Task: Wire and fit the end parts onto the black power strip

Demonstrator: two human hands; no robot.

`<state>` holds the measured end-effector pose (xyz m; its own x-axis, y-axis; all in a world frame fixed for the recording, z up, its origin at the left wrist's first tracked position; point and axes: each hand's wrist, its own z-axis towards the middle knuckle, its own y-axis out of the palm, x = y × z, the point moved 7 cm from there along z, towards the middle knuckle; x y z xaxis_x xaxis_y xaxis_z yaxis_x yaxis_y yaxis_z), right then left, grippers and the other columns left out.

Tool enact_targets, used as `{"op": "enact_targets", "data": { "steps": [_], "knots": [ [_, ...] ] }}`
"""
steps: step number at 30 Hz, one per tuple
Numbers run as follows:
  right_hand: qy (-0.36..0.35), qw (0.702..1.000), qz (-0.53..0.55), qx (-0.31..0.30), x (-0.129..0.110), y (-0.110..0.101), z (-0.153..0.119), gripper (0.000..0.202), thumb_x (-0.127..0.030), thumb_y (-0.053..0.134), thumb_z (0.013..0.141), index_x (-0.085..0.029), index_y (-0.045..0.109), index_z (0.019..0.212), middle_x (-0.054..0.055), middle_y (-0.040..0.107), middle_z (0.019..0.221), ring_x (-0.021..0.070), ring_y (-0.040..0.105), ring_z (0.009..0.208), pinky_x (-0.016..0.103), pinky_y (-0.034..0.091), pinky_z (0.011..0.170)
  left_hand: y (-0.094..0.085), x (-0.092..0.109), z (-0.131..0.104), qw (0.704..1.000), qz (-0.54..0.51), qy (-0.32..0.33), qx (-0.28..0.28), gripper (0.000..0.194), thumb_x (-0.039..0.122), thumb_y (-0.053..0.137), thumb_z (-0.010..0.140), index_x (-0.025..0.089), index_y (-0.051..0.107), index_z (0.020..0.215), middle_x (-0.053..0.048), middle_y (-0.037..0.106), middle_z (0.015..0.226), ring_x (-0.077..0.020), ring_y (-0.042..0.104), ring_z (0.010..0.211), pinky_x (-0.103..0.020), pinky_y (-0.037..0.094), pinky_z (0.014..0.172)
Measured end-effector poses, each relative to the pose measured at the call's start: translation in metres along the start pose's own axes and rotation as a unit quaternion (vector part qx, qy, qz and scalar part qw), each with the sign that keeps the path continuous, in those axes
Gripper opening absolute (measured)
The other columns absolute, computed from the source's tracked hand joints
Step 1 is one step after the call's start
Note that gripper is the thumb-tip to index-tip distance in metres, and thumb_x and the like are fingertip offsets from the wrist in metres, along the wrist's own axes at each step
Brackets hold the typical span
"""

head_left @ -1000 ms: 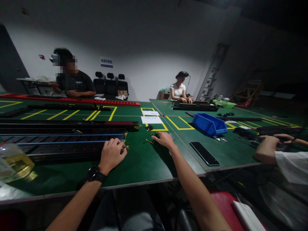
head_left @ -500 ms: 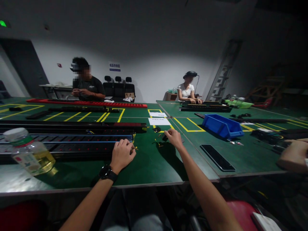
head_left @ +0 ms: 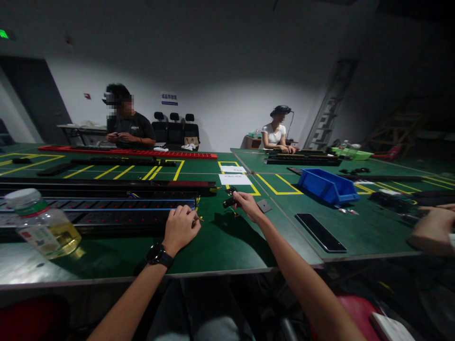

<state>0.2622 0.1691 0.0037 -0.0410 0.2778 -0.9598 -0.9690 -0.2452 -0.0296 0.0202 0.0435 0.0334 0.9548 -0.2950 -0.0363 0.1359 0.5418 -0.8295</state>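
My left hand [head_left: 182, 228] rests at the right end of the long black panels [head_left: 124, 218], its fingers curled around a small thin brownish piece that I cannot make out. To its right, my right hand [head_left: 247, 206] pinches a small black part [head_left: 229, 202] above the green table [head_left: 213, 255]. Small yellow pieces [head_left: 234, 213] lie below that part. A flat grey piece [head_left: 264, 205] is on the table beside my right wrist. Just beyond the right hand lies a white paper label [head_left: 234, 179].
A bottle [head_left: 46, 222] stands at the left. On the right are a phone [head_left: 320, 232], a blue bin [head_left: 329, 185] and another person's hand [head_left: 433, 229]. Two people [head_left: 130, 128] [head_left: 277, 132] sit across the table, behind a red rail [head_left: 128, 152].
My right hand has moved left and slightly down, with the black part now showing between its fingers. The flat grey piece has come into fuller view. My left hand has stayed put.
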Motion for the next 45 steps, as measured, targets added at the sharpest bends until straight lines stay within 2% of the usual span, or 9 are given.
{"op": "enact_targets", "data": {
  "steps": [7,11,16,18,21,23,28,34,45],
  "knots": [
    [0.001,0.994,-0.097,-0.045,0.006,0.014,-0.003,0.054,-0.074,0.071,0.079,-0.021,0.059,0.075,0.001,0.067,0.067,0.0151,0.063,0.060,0.025,0.045,0.056,-0.001,0.000,0.000,1.000,0.005,0.002,-0.004,0.016,0.029,0.058,0.093,0.021,0.070,0.088,-0.009,0.067,0.098,-0.0275,0.058,0.096,-0.043,0.040,0.081],
    [-0.001,0.989,-0.145,-0.024,0.012,0.014,0.000,0.051,-0.072,0.064,0.082,-0.022,0.059,0.079,0.002,0.069,0.069,0.0150,0.059,0.056,0.024,0.043,0.050,-0.002,0.001,0.001,1.000,0.006,0.002,-0.004,0.016,0.030,0.058,0.093,0.021,0.070,0.088,-0.010,0.067,0.097,-0.0275,0.058,0.095,-0.043,0.040,0.081],
    [-0.046,0.983,-0.173,0.039,0.012,0.001,0.004,0.042,-0.064,0.062,0.087,-0.022,0.056,0.082,0.002,0.069,0.068,0.0165,0.063,0.060,0.027,0.048,0.056,-0.002,0.001,0.001,1.000,0.010,0.003,-0.007,0.016,0.030,0.058,0.093,0.021,0.070,0.088,-0.009,0.067,0.098,-0.0271,0.058,0.096,-0.042,0.041,0.081],
    [-0.044,0.987,-0.148,0.053,0.013,-0.003,0.005,0.038,-0.058,0.063,0.087,-0.022,0.056,0.095,0.000,0.069,0.068,0.0166,0.065,0.059,0.027,0.049,0.057,-0.001,0.001,0.001,1.000,0.009,0.003,-0.006,0.016,0.030,0.058,0.093,0.021,0.070,0.088,-0.009,0.067,0.098,-0.0274,0.058,0.097,-0.042,0.041,0.082],
    [-0.030,0.991,-0.120,0.050,0.017,-0.004,0.006,0.051,-0.052,0.064,0.086,-0.020,0.051,0.124,-0.004,0.068,0.068,0.0171,0.066,0.059,0.027,0.050,0.057,0.000,0.000,0.001,1.000,0.009,0.003,-0.003,0.016,0.030,0.058,0.093,0.021,0.070,0.088,-0.009,0.067,0.098,-0.0277,0.058,0.097,-0.043,0.041,0.082],
    [-0.039,0.990,-0.134,0.037,0.016,-0.002,0.005,0.055,-0.050,0.063,0.088,-0.019,0.050,0.132,-0.004,0.068,0.069,0.0177,0.066,0.061,0.027,0.049,0.058,0.000,0.000,0.001,1.000,0.010,0.003,-0.002,0.016,0.030,0.058,0.093,0.021,0.071,0.089,-0.009,0.067,0.098,-0.0278,0.058,0.097,-0.043,0.041,0.082],
    [-0.086,0.974,-0.209,-0.012,0.011,0.012,0.002,0.037,-0.043,0.060,0.094,-0.019,0.062,0.122,0.001,0.071,0.077,0.0195,0.066,0.068,0.028,0.047,0.061,0.000,0.000,0.001,1.000,0.009,0.004,-0.003,0.016,0.030,0.058,0.093,0.021,0.070,0.088,-0.009,0.067,0.098,-0.0283,0.059,0.096,-0.044,0.040,0.082],
    [-0.133,0.937,-0.318,-0.063,0.006,0.032,-0.005,0.010,-0.026,0.067,0.088,-0.020,0.070,0.095,0.001,0.071,0.083,0.0182,0.064,0.077,0.027,0.045,0.070,0.000,0.000,0.001,1.000,0.013,0.006,0.002,0.016,0.030,0.058,0.093,0.021,0.070,0.088,-0.009,0.067,0.098,-0.0283,0.058,0.096,-0.043,0.040,0.082],
    [-0.161,0.904,-0.386,-0.096,0.000,0.050,-0.013,0.014,-0.015,0.072,0.088,-0.020,0.076,0.100,0.003,0.072,0.092,0.0169,0.062,0.079,0.028,0.046,0.075,-0.001,0.001,0.000,1.000,0.008,0.005,0.002,0.018,0.031,0.057,0.094,0.020,0.071,0.090,-0.011,0.067,0.099,-0.0290,0.059,0.097,-0.044,0.041,0.082]
  ]
}}
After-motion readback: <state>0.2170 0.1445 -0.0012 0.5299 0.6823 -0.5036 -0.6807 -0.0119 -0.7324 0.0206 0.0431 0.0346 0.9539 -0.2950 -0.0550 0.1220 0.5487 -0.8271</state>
